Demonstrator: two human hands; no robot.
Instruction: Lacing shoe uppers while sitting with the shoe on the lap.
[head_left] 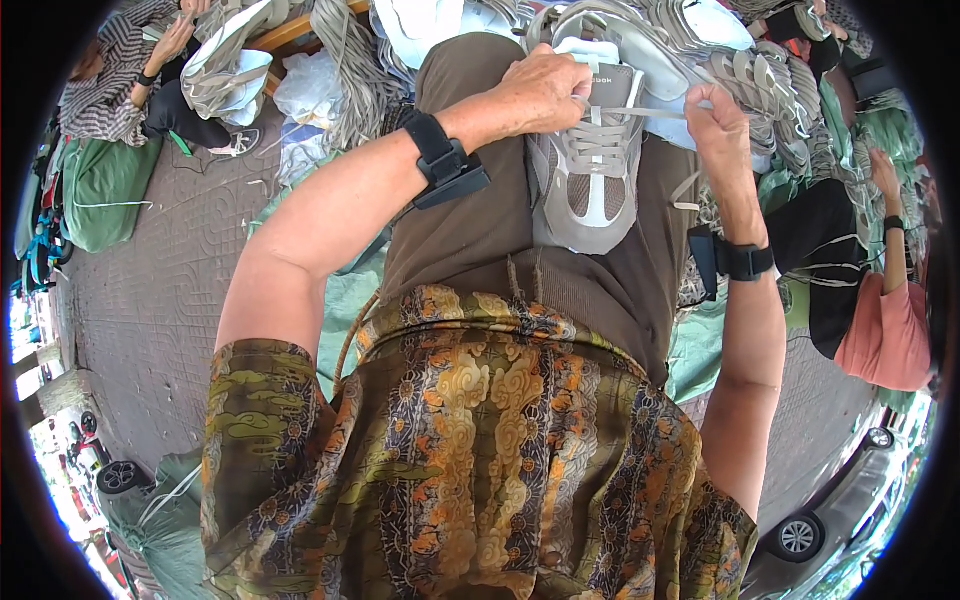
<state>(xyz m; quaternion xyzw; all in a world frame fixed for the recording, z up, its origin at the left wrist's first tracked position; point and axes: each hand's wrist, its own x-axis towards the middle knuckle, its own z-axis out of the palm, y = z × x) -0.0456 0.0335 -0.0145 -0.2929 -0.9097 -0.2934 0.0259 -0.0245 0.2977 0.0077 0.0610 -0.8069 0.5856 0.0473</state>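
A grey sneaker (588, 185) with a white toe strip lies on my lap, its toe toward me. Flat beige lace crosses its lower eyelets; whether it has a sole is hidden. At the upper left of its opening, beside the tongue (612, 85), my left hand (548, 92) has its fingers closed on the shoe's edge. My right hand (720, 122), off to the right, pinches a shoelace (655, 113) between thumb and fingers. That lace runs taut across from the eyelets. A loose lace end (685, 192) hangs below the right hand.
Bundles of grey laces (350, 75) and stacked shoe uppers (770, 85) lie beyond my knees. A clear plastic bag (310, 90) is at the left. Other people sit close by: a striped sleeve (105, 95) left, a pink sleeve (885, 340) right. A green sack (110, 190) stands on the paving.
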